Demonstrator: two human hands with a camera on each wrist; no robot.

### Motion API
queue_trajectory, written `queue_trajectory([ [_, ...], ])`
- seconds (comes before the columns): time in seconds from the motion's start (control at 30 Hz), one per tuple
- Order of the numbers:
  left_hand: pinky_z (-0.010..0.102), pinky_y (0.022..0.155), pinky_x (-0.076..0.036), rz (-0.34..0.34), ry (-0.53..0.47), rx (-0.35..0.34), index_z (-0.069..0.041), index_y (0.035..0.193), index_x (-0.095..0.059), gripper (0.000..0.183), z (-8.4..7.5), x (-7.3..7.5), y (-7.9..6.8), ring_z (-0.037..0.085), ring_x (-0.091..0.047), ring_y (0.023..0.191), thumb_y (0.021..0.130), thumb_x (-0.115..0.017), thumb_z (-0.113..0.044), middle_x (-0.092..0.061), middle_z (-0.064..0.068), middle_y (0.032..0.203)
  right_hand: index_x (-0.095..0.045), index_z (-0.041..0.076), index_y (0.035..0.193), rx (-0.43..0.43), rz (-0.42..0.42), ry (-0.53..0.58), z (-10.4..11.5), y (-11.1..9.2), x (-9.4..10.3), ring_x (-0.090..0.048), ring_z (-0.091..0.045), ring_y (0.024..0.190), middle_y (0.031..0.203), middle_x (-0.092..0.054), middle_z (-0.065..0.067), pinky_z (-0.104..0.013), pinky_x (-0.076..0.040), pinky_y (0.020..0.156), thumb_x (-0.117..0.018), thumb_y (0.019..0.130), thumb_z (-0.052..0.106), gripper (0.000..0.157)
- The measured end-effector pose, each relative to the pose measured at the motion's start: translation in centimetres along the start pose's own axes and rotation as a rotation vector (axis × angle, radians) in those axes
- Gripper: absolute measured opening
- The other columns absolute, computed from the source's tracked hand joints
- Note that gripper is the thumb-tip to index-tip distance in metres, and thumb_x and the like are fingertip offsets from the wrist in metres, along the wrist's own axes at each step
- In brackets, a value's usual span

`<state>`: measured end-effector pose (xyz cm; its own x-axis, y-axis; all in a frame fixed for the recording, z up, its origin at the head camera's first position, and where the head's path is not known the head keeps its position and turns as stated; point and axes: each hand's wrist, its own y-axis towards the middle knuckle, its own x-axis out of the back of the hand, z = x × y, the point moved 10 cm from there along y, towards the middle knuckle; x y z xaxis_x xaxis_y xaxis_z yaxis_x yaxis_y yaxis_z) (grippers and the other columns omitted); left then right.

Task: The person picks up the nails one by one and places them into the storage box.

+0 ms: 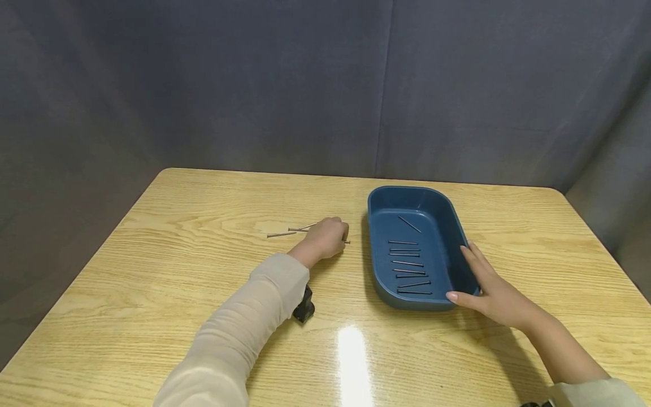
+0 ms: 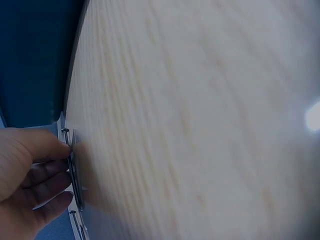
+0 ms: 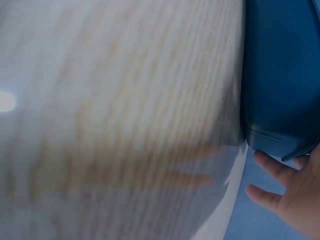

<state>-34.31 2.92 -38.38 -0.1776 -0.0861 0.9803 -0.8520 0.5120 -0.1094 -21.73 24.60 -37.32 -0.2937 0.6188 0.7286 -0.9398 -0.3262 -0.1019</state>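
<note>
My left hand [image 1: 328, 236] is down at the tabletop left of the tray, pinching a nail [image 2: 73, 170] between thumb and fingers. The nail's head [image 1: 348, 242] pokes out past the fingers. Just left of that hand lie loose nails [image 1: 281, 234], partly hidden by it. My right hand [image 1: 495, 291] rests at the near right corner of the deep blue tray [image 1: 417, 303], its thumb on the near rim and its straight, spread fingers along the right wall. Inside the tray, several nails [image 1: 408, 263] lie roughly side by side, with one slanted nail [image 1: 409, 224] farther back.
The wooden table [image 1: 203, 209] has its far edge against a grey curtain [image 1: 285, 90]. A black wrist camera [image 1: 304, 308] hangs under the left sleeve [image 1: 239, 322]. Glare [image 1: 353, 362] shines on the near tabletop.
</note>
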Motion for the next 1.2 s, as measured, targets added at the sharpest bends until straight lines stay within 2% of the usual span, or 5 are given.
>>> queue_trajectory([
  [0.3, 0.030, 0.070, -0.046, 0.009, 0.062, -0.026, -0.010, 0.090, -0.061, 0.006, -0.4, -0.2, 0.1, 0.019, -0.055, 0.084, 0.088, -0.058, -0.015, -0.057, 0.005, 0.092, 0.007, 0.009, 0.146, 0.005, 0.002, -0.022, 0.0, -0.1, 0.1, 0.002, -0.048, 0.134, 0.151, 0.015, -0.017, -0.071, -0.018, 0.091, -0.061, 0.086, 0.031, 0.093],
  [0.63, 0.033, 0.079, -0.047, -0.029, 0.115, -0.126, -0.010, 0.092, -0.060, 0.007, -1.2, 0.1, -0.3, 0.018, -0.057, 0.082, 0.090, -0.057, -0.016, -0.061, 0.004, 0.090, 0.007, 0.009, 0.146, 0.001, 0.002, -0.017, 0.1, -0.1, 0.1, 0.003, -0.049, 0.134, 0.150, 0.016, -0.017, -0.072, -0.017, 0.090, -0.061, 0.086, 0.031, 0.093],
  [0.9, 0.029, 0.067, -0.044, -0.058, 0.080, -0.185, -0.010, 0.086, -0.057, 0.007, -1.7, 0.5, -0.3, 0.013, -0.048, 0.070, 0.089, -0.059, -0.016, -0.058, 0.003, 0.083, 0.006, 0.007, 0.146, 0.008, -0.010, -0.017, 0.1, -0.2, 0.2, 0.003, -0.049, 0.134, 0.150, 0.014, -0.019, -0.071, -0.016, 0.091, -0.061, 0.086, 0.031, 0.092],
  [1.03, 0.025, 0.062, -0.037, -0.063, 0.008, -0.193, -0.009, 0.087, -0.055, 0.005, -1.6, 0.7, -0.3, 0.013, -0.043, 0.069, 0.089, -0.058, -0.013, -0.054, 0.002, 0.081, 0.006, 0.008, 0.146, 0.004, -0.011, -0.018, 0.0, -0.1, 0.1, 0.003, -0.049, 0.133, 0.150, 0.015, -0.019, -0.072, -0.015, 0.091, -0.061, 0.086, 0.031, 0.093],
  [1.2, 0.026, 0.065, -0.038, -0.065, -0.104, -0.185, -0.009, 0.093, -0.056, 0.006, -1.4, 1.4, -0.4, 0.014, -0.045, 0.072, 0.089, -0.058, -0.013, -0.056, 0.003, 0.086, 0.007, 0.008, 0.146, 0.004, -0.007, -0.021, -0.2, -0.1, 0.0, 0.003, -0.049, 0.133, 0.150, 0.015, -0.019, -0.072, -0.015, 0.091, -0.061, 0.086, 0.031, 0.093],
])
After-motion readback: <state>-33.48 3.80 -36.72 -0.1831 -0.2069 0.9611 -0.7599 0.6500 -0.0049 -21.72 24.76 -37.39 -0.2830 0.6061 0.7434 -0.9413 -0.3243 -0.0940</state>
